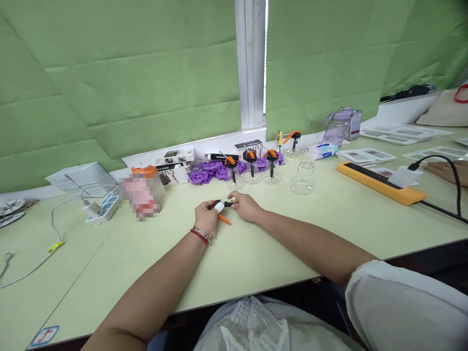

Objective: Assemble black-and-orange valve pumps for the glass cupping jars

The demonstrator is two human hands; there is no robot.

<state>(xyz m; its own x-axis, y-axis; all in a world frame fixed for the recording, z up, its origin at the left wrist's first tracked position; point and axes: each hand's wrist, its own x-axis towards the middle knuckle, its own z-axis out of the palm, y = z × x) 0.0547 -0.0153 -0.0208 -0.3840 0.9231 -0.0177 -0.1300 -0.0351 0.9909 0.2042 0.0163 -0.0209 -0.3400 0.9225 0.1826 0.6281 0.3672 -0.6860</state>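
Above the middle of the table (270, 253), my left hand (205, 218) is closed on a small black, white and orange part (219, 207), its orange strip pointing down to the right. My right hand (245, 206) pinches a small black piece (230, 204) at the right side of that part. Whether the two pieces are joined is too small to tell. Behind my hands stand several clear glass jars with black and orange tops, one of them a jar (271, 168) close behind my right hand. An open clear jar (303, 178) without a top is to their right.
Purple plastic parts (204, 174) and boxes (173, 174) line the back. An orange power strip (380, 184) and another person's hand (448, 170) are at the right. A white power strip (103, 207) with cables lies left, near a blurred pink object (142, 196).
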